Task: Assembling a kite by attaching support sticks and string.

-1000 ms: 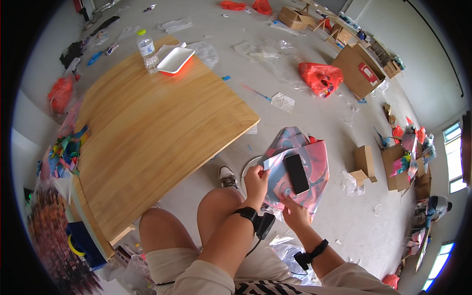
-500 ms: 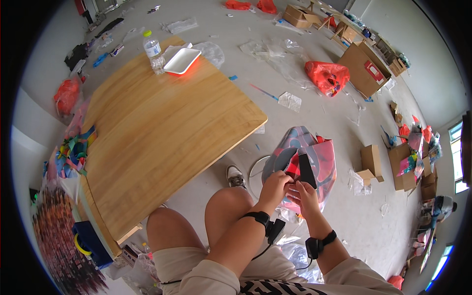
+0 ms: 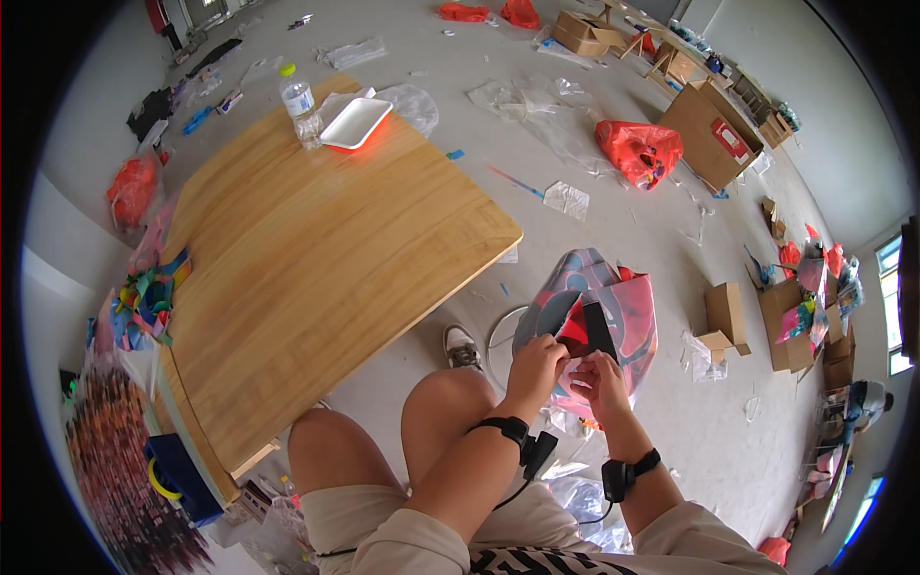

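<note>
A pink-and-grey patterned sheet or bag, soft and creased, hangs in front of my knees, to the right of the table. In its opening lie a red piece and a flat black strip. My left hand is closed at the lower edge of the red piece, its fingertips pinched; what lies between them is hidden. Close beside it, my right hand is closed at the lower end of the black strip, thumb and forefinger together and the other fingers curled.
At left stands a wooden table bearing a bottle and a white-and-red tray. Colourful strips hang by its left edge. On the floor are a red plastic bag, cardboard boxes and clear plastic wrap.
My right hand has turned slightly and its fingers have drawn in from a more spread pose. My left hand stays nearly in place. The black strip has shifted only a little.
</note>
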The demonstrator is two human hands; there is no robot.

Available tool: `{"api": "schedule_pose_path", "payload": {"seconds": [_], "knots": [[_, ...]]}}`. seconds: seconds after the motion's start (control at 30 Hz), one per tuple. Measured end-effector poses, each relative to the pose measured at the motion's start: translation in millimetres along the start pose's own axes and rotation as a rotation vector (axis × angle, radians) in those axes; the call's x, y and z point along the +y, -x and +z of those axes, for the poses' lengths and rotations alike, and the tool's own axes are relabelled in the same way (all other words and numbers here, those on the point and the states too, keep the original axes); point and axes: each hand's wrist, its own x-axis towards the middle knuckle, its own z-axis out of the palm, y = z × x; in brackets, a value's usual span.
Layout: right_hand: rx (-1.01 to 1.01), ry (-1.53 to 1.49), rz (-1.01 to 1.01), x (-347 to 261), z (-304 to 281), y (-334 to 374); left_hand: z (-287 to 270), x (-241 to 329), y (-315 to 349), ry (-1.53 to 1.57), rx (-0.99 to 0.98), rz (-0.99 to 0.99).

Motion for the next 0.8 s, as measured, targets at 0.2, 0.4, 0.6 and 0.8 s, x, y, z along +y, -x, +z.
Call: {"api": "schedule_pose_path", "payload": {"seconds": [0.2, 0.4, 0.6, 0.8], "knots": [[0.026, 0.088, -0.069, 13.5, 2.1, -3.2, 2.0, -1.7, -2.5, 0.099, 0.041, -0.131], [0.021, 0.236, -0.306, 31.2, 15.9, -7.7, 3.5, -6.6, -4.7, 0.152, 0.06, -0.171], [-0.009, 0.195, -0.292, 30.7, 23.2, -6.7, 5.5, -6.5, -4.1, 0.266, 0.017, -0.187], [0.005, 0.223, -0.39, 39.3, 15.2, -17.8, 11.1, -3.2, -4.0, 0.412, 0.026, -0.22]]}}
